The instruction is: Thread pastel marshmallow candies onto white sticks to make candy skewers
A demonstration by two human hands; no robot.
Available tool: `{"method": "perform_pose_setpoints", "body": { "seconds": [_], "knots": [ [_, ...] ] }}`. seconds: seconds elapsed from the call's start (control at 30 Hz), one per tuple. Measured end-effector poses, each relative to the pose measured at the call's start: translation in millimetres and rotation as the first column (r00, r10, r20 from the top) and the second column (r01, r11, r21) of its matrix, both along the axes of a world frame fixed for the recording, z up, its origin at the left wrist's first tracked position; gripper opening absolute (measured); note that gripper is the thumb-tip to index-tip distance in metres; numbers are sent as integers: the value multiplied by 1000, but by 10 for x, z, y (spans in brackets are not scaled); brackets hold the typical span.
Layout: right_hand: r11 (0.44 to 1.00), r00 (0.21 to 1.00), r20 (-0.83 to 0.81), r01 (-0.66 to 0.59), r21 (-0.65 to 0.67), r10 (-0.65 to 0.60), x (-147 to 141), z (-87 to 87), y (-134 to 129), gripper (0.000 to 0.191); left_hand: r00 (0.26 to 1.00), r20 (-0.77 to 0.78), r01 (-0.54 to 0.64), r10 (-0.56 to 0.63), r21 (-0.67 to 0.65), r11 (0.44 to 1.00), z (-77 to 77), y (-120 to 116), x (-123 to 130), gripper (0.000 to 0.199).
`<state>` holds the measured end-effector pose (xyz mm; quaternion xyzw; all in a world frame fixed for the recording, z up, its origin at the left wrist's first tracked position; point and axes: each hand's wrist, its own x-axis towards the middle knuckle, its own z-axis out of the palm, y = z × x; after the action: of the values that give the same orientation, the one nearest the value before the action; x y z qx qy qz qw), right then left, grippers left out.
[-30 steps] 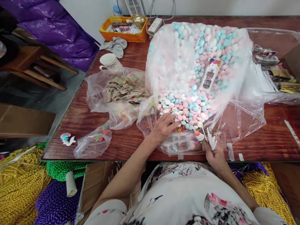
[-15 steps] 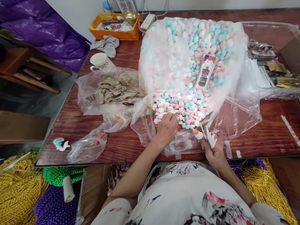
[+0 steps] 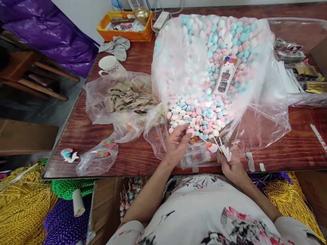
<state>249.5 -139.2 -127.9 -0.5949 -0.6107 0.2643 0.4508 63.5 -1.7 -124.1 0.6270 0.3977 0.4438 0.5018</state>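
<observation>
My left hand (image 3: 177, 144) is closed at the near edge of the marshmallow pile (image 3: 204, 117), with a pink marshmallow (image 3: 190, 132) between thumb and fingers. White paper sticks (image 3: 224, 151) fan out of my right hand (image 3: 232, 165), which is closed around them. By its fingertips is a stick with orange, pink and blue sweets (image 3: 212, 147) on it; the fingers partly hide how it is held. Pink, white and blue marshmallows spill from a large clear plastic bag (image 3: 178, 64). A printed label strip (image 3: 225, 76) lies on that bag.
A beige cloth (image 3: 127, 98) rests on another plastic bag at the left, near a white mug (image 3: 111, 64). An orange tray (image 3: 125, 35) stands at the back. A small bag of sweets (image 3: 99, 156) lies near the table's front edge.
My left hand has drawn back slightly from the pile, and a pink marshmallow now shows in its fingers. The stick of sweets in front of my right hand has shifted slightly left.
</observation>
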Motion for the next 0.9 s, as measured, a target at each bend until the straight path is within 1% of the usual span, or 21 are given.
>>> {"method": "perform_pose_setpoints", "body": {
  "seconds": [0.03,0.07,0.13,0.2,0.3,0.37,0.4,0.47,0.5,0.57,0.63,0.7,0.77,0.83,0.9],
  "knots": [
    [1000,1000,-16,-16,-2,15,-17,25,0,20,994,107,7,6,-125,992,40,-31,6,29],
    [999,999,-27,-33,-4,33,-36,47,1,20,980,195,13,31,-220,975,77,-58,14,27],
    [998,997,-22,-70,-4,70,-77,83,8,21,941,318,-4,115,-329,944,126,-101,30,25],
    [995,995,1,-98,-1,98,-114,113,20,22,904,386,-33,185,-367,930,136,-134,38,26],
    [994,994,35,-107,1,107,-151,158,43,25,889,415,-48,193,-334,941,90,-172,22,26],
    [995,994,55,-98,-3,98,-165,190,53,27,903,393,-78,174,-250,965,48,-191,-5,26],
    [996,994,64,-88,-10,88,-170,204,54,27,916,365,-105,166,-180,978,33,-198,-21,26],
    [997,994,78,-69,-35,71,-178,221,50,28,953,264,-156,148,13,988,22,-204,-50,27],
    [997,994,87,-61,-52,66,-180,223,45,29,970,193,-171,145,125,977,27,-205,-63,28],
    [995,992,114,-52,-87,62,-185,210,35,29,984,53,-177,169,336,925,49,-205,-82,29],
    [993,989,136,-50,-109,65,-191,185,27,28,979,-47,-152,198,481,863,73,-211,-95,29],
    [992,989,133,-52,-116,67,-198,161,24,28,974,-105,-110,203,562,820,86,-226,-106,29],
    [991,991,112,-58,-119,71,-207,145,23,28,969,-153,-62,196,616,786,88,-247,-118,27],
    [992,994,92,-54,-113,65,-220,136,19,28,961,-190,-24,199,662,749,85,-270,-127,27],
    [993,996,69,-48,-104,55,-241,125,12,28,959,-207,1,192,685,729,83,-289,-130,29]
  ]
}}
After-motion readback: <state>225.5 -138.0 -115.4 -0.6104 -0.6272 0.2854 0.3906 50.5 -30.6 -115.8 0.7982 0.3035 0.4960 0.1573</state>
